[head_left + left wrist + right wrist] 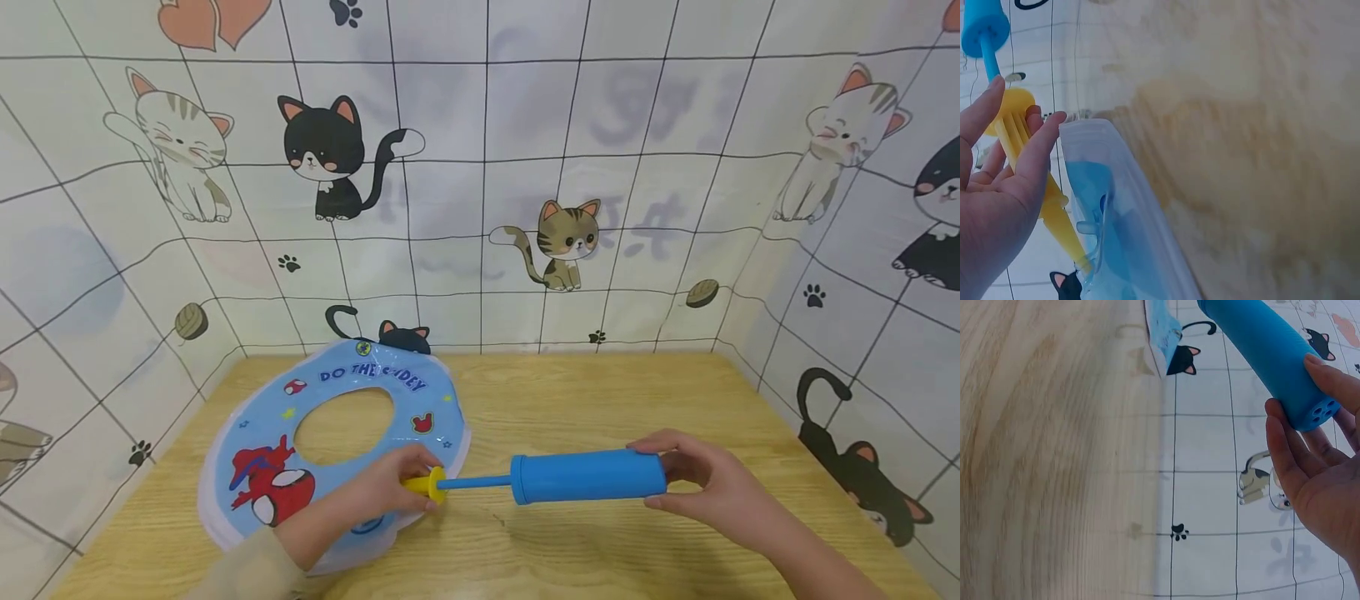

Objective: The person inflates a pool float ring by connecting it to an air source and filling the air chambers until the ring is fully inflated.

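Note:
A blue hand pump (592, 477) lies level above the table between both hands, its thin blue rod (480, 482) partly out of the barrel. My left hand (390, 487) holds the yellow grip and nozzle end (1019, 134) between thumb and fingers. In the left wrist view, the nozzle's tapered tip meets a clear valve (1089, 228) on the swim ring; how deep it sits I cannot tell. My right hand (712, 492) grips the barrel's far end, where several small holes (1322, 414) show. The light blue, flat-looking swim ring (258, 417) lies under the left hand.
The wood-grain table (600, 400) spreads beneath everything. A white tiled-pattern sheet with cartoon cats (322, 158) rises behind it and along both sides. A red cartoon figure (281, 492) is printed on the ring.

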`<state>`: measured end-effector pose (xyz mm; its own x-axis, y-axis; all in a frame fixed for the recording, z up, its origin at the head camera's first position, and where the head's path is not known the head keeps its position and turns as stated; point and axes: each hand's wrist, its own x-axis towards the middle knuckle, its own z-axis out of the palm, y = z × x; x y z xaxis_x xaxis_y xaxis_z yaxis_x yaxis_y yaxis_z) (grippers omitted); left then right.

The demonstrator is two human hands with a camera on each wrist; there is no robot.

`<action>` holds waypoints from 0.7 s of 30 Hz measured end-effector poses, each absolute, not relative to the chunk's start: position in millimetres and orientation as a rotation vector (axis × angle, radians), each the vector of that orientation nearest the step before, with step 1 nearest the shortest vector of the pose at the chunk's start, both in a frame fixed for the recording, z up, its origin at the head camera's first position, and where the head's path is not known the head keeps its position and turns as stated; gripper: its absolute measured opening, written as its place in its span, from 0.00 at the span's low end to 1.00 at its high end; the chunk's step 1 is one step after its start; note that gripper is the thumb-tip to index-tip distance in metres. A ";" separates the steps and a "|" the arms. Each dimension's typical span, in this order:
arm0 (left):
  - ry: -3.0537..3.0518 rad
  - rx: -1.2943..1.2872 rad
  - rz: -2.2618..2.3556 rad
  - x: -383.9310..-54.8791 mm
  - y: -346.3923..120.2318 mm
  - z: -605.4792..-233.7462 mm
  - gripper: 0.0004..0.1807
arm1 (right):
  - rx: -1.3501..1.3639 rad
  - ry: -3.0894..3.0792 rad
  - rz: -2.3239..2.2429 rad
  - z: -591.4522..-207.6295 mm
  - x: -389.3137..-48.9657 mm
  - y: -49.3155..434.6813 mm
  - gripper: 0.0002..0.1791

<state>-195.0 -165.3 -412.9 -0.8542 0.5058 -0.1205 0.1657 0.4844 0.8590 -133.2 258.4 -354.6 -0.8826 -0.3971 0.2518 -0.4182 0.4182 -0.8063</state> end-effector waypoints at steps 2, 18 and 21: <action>2.371 0.554 1.313 -195.8 -169.3 -413.5 0.24 | 0.757 -2.606 1.483 -353.3 -130.9 264.1 0.29; 2.294 0.564 1.392 -186.9 -162.5 -413.1 0.21 | 0.741 -2.579 1.406 -345.3 -124.7 266.0 0.29; 2.305 0.581 1.400 -186.3 -153.7 -412.8 0.22 | 0.754 -2.590 1.449 -346.2 -127.8 260.6 0.28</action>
